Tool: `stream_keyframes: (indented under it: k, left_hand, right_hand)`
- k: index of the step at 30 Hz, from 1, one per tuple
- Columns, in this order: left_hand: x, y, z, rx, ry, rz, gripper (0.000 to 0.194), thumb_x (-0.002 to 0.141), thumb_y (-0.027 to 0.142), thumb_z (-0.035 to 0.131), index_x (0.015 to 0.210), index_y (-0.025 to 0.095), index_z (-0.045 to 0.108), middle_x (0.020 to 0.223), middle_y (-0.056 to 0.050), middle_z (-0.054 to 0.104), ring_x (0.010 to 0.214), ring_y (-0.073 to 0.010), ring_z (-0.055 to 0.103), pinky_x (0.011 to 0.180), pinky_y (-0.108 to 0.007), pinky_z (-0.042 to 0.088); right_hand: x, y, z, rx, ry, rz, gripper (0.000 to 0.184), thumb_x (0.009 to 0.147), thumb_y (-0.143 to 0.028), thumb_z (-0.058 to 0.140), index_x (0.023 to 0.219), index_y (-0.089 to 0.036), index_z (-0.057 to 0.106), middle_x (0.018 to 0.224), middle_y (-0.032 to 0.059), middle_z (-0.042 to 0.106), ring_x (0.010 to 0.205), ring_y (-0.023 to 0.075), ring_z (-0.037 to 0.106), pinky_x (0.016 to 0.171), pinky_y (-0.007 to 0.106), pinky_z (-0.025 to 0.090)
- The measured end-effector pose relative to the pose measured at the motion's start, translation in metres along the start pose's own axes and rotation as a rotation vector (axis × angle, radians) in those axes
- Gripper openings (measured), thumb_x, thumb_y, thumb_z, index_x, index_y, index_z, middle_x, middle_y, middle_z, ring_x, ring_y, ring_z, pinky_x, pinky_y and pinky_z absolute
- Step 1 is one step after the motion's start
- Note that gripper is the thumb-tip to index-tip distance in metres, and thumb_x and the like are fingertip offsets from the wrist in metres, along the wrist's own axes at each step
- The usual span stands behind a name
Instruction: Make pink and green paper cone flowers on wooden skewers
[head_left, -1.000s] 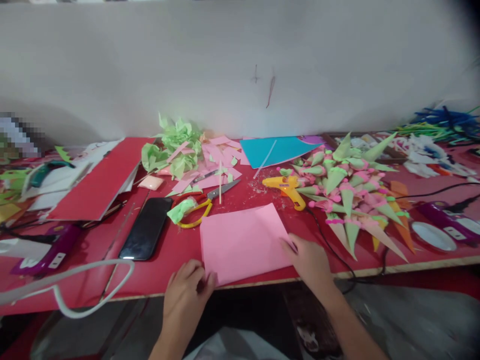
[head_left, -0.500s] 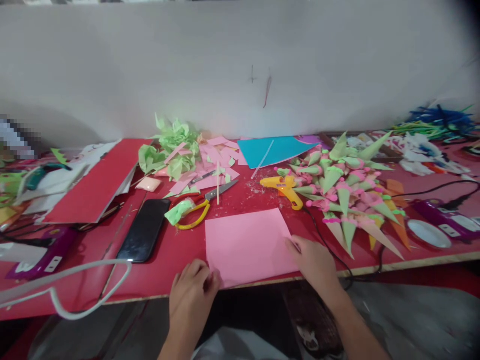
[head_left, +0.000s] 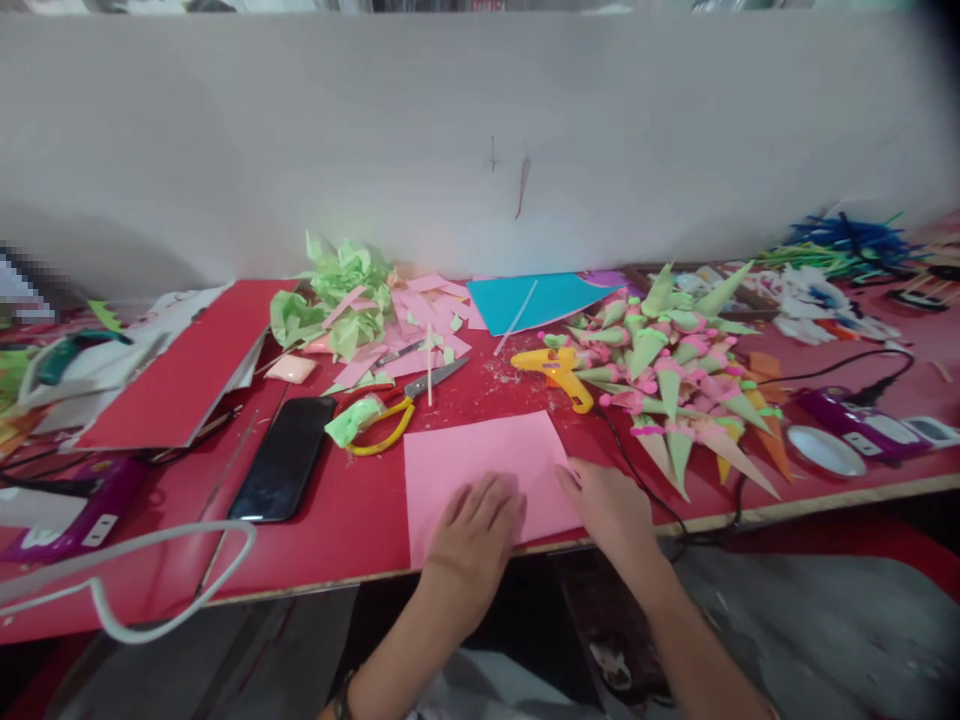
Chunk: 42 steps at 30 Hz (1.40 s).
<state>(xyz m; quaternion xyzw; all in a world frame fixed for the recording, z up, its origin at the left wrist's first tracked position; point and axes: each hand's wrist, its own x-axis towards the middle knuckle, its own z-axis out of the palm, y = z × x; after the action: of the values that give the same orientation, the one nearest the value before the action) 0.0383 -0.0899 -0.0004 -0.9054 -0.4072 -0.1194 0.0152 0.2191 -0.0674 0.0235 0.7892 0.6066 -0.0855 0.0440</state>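
Observation:
A pink paper sheet [head_left: 480,460] lies flat near the front edge of the red table [head_left: 337,510]. My left hand [head_left: 472,540] rests on the sheet's near middle, fingers stretched out flat on it. My right hand [head_left: 611,505] lies at the sheet's right edge, fingers extended and touching the paper. Neither hand holds anything.
Yellow-handled scissors [head_left: 397,410] and a black phone [head_left: 285,458] lie left of the sheet. A yellow glue gun [head_left: 559,368] and its black cord sit to the right, beside a heap of paper cones [head_left: 675,380]. Green and pink paper scraps [head_left: 360,310] and a blue sheet [head_left: 540,298] lie behind.
My left hand has moved right from the sheet's lower left corner onto the middle of the sheet and opened flat. The right hand stays at the right edge.

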Motion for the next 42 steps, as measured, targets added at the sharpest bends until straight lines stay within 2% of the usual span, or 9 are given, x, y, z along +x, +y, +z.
stream_keyframes:
  k: [5, 21, 27, 32, 37, 42]
  left_hand:
    - [0.004, 0.003, 0.003, -0.045, -0.032, -0.051, 0.038, 0.088, 0.031, 0.032, 0.125, 0.025, 0.039, 0.132, 0.001, 0.041, 0.122, -0.0174, 0.035, 0.098, -0.037, 0.033]
    - [0.001, 0.002, 0.001, -0.069, -0.003, -0.106, 0.038, 0.088, 0.027, 0.032, 0.126, 0.029, 0.038, 0.132, 0.003, 0.041, 0.123, -0.0171, 0.033, 0.100, -0.040, 0.027]
    - [-0.009, -0.013, 0.000, -0.030, -0.020, -0.137, 0.039, 0.087, 0.029, 0.034, 0.125, 0.029, 0.038, 0.133, 0.003, 0.040, 0.123, -0.0173, 0.033, 0.099, -0.039, 0.029]
    - [-0.016, -0.026, -0.004, -0.013, -0.036, -0.136, 0.041, 0.087, 0.034, 0.035, 0.127, 0.028, 0.036, 0.134, 0.002, 0.039, 0.124, -0.0172, 0.031, 0.100, -0.038, 0.028]
    - [-0.019, -0.029, -0.007, 0.002, 0.012, -0.278, 0.045, 0.085, 0.038, 0.039, 0.125, 0.020, 0.039, 0.132, -0.005, 0.041, 0.124, -0.0212, 0.030, 0.102, -0.042, 0.027]
    - [-0.025, -0.032, -0.006, -0.009, 0.022, -0.319, 0.046, 0.084, 0.040, 0.040, 0.124, 0.018, 0.040, 0.132, -0.007, 0.040, 0.124, -0.0233, 0.029, 0.099, -0.040, 0.034]
  right_hand:
    - [0.002, -0.002, -0.003, 0.011, -0.009, 0.003, 0.034, 0.086, -0.038, 0.033, 0.083, -0.021, 0.062, 0.077, 0.0083, 0.067, 0.072, 0.0236, 0.063, 0.057, 0.029, 0.041]
    - [0.001, -0.005, -0.005, 0.042, -0.009, 0.059, 0.037, 0.086, -0.039, 0.032, 0.087, -0.021, 0.064, 0.078, 0.0107, 0.067, 0.074, 0.0239, 0.063, 0.059, 0.029, 0.042]
    - [0.002, -0.006, -0.007, 0.002, -0.029, 0.059, 0.039, 0.085, -0.041, 0.033, 0.082, -0.018, 0.065, 0.077, 0.0120, 0.066, 0.074, 0.0231, 0.063, 0.059, 0.028, 0.042]
    - [0.005, -0.003, -0.003, 0.006, -0.006, 0.039, 0.040, 0.086, -0.041, 0.031, 0.085, -0.019, 0.064, 0.078, 0.0115, 0.066, 0.074, 0.0237, 0.063, 0.061, 0.031, 0.043]
    - [0.003, -0.003, -0.001, 0.017, -0.007, 0.065, 0.039, 0.087, -0.039, 0.031, 0.091, -0.020, 0.064, 0.081, 0.0122, 0.066, 0.075, 0.0220, 0.063, 0.063, 0.030, 0.043]
    - [0.001, -0.004, -0.001, -0.009, -0.005, 0.054, 0.039, 0.088, -0.036, 0.029, 0.093, -0.019, 0.063, 0.081, 0.0127, 0.066, 0.076, 0.0231, 0.063, 0.064, 0.030, 0.044]
